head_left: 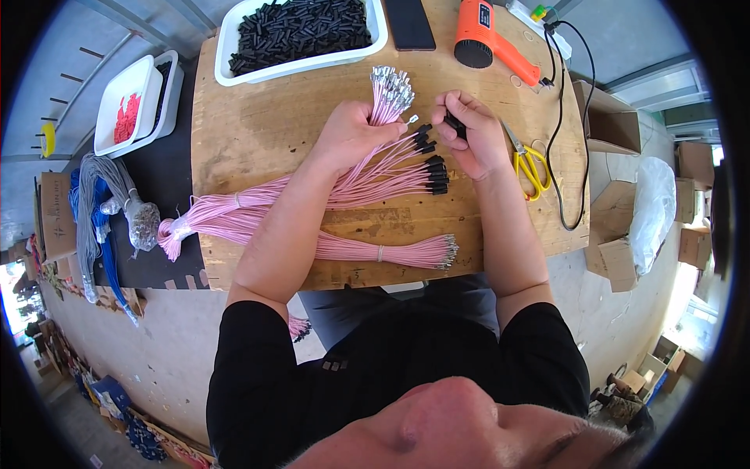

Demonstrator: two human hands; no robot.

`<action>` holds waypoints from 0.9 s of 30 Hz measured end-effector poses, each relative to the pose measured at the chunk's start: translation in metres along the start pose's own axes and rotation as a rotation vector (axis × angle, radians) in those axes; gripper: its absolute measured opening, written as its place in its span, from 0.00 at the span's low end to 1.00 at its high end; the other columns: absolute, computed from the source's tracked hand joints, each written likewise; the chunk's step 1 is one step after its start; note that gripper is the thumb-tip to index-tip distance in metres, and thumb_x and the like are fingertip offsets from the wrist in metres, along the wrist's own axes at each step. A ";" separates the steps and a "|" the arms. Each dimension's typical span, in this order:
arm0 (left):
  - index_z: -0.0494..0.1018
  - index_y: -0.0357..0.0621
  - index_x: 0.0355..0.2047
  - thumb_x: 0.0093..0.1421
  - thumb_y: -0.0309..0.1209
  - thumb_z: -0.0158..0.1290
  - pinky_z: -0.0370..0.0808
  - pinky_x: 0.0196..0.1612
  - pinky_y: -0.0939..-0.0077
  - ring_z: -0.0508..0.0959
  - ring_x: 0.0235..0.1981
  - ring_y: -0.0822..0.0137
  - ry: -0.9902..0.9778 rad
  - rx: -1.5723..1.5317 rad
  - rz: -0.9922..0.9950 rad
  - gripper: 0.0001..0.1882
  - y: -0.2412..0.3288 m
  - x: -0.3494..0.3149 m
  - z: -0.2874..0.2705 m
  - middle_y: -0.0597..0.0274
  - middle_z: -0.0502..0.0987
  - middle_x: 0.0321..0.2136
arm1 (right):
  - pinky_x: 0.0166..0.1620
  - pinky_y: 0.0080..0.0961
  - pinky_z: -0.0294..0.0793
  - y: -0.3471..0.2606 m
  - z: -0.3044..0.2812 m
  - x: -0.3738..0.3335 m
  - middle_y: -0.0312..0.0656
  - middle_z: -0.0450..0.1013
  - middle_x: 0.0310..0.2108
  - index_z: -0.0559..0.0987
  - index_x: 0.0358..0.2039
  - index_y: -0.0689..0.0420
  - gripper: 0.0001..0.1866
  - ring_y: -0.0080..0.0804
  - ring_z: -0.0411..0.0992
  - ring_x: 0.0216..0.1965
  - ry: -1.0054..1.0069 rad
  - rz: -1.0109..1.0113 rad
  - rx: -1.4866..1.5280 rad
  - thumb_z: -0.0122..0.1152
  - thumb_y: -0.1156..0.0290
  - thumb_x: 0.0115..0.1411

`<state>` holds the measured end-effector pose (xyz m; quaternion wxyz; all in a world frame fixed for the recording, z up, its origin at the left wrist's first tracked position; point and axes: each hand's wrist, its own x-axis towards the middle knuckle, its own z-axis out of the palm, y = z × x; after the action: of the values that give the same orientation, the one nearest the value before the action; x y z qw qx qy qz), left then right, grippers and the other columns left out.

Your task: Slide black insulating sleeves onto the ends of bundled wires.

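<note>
1. Nearest the body, a tied bundle of pink wires [351, 248] lies across the wooden table [258, 125], its bare metal ends pointing right; it rests below both hands and touches neither.
2. Beyond it fan the black-capped wires [383, 184], their dark ends just below the gap between the hands.
3. The left hand [355, 134] is closed around the upright pink wire bundle [383, 111], gripping it just below the metal terminals [392, 86], which project past the fist. A single terminal [412, 119] stands apart, toward the right hand.
4. The right hand [471, 134], just beside that terminal, has its fingers curled around black tubing [455, 123]; how many pieces it holds cannot be told.
5. Handling, as judged: the wires should be light and limp, with smooth insulation inclined to slide; the terminals stiff, thin and liable to bend or snag. The best hold is on the insulation close behind each terminal. The tubing is probably light and slightly yielding, best pinched by its sides.
6. Farther off lie yellow-handled scissors [519, 148], then a white tray [224, 66] of black tubing pieces [305, 35] and an orange heat gun [488, 41].
</note>
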<state>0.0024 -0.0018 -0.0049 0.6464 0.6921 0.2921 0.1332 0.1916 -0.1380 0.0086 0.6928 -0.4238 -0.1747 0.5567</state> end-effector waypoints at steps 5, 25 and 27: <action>0.81 0.32 0.33 0.55 0.33 0.66 0.74 0.32 0.77 0.77 0.27 0.74 0.023 -0.155 0.006 0.14 0.001 -0.002 0.002 0.61 0.81 0.26 | 0.21 0.10 0.56 0.000 -0.004 0.002 0.37 0.71 0.29 0.78 0.44 0.67 0.12 0.18 0.62 0.24 -0.058 0.039 0.053 0.53 0.71 0.68; 0.80 0.33 0.36 0.55 0.29 0.65 0.74 0.35 0.80 0.78 0.29 0.73 -0.010 -0.215 -0.049 0.12 0.003 -0.004 -0.003 0.60 0.81 0.28 | 0.23 0.11 0.54 0.007 0.003 0.001 0.35 0.77 0.29 0.83 0.40 0.63 0.08 0.12 0.61 0.21 -0.009 -0.029 -0.237 0.66 0.81 0.58; 0.80 0.33 0.35 0.55 0.30 0.65 0.74 0.35 0.80 0.78 0.29 0.73 -0.027 -0.224 -0.030 0.12 0.004 -0.004 -0.003 0.60 0.81 0.28 | 0.23 0.11 0.54 0.009 0.005 0.000 0.35 0.77 0.29 0.83 0.40 0.63 0.09 0.12 0.61 0.21 -0.004 -0.038 -0.252 0.66 0.81 0.58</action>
<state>-0.0014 -0.0020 -0.0002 0.7254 0.6129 0.2772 0.1461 0.1829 -0.1360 0.0044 0.6443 -0.5029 -0.2527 0.5178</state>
